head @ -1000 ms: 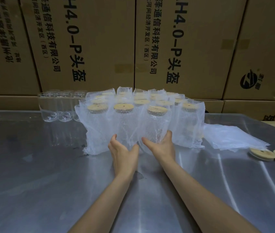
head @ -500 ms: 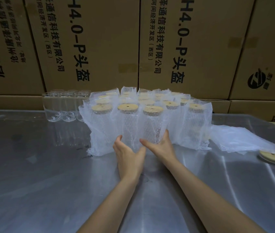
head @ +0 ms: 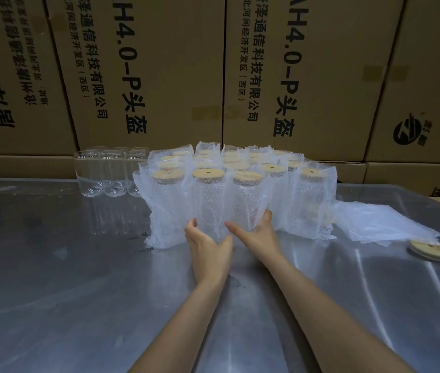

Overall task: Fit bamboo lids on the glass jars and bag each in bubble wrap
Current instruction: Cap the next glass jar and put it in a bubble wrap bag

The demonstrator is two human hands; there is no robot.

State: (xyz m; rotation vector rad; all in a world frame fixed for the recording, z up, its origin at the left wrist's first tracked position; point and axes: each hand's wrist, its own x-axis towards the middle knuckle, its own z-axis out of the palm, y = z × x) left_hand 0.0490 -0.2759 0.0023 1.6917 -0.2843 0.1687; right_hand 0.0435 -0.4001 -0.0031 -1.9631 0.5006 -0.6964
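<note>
**A:** What do you have on the head view?

**B:** I see both hands out in front, at the near edge of a cluster of wrapped jars (head: pixel 236 195) standing upright on the steel surface (head: pixel 65 278). Each jar wears a bamboo lid and a bubble-wrap bag.

**A:** And the grip on each side?

**B:** My left hand (head: pixel 208 251) is spread wide, palm turned inward, just beside the foot of the second front jar (head: pixel 208 200); I cannot tell whether it touches the wrap. My right hand (head: pixel 259 235) cups the base of the third front jar (head: pixel 248 203), thumb along its near side and fingers round the right, so that grip is holding the jar through its bag.

**A:** Anything else around?

**B:** Bare glass jars (head: pixel 105 173), without lids, stand to the left of the cluster. To the right lies a flat pile of bubble-wrap bags (head: pixel 385 224), and beside it two loose bamboo lids (head: pixel 431 250). Cardboard boxes (head: pixel 143 71) line the back.
</note>
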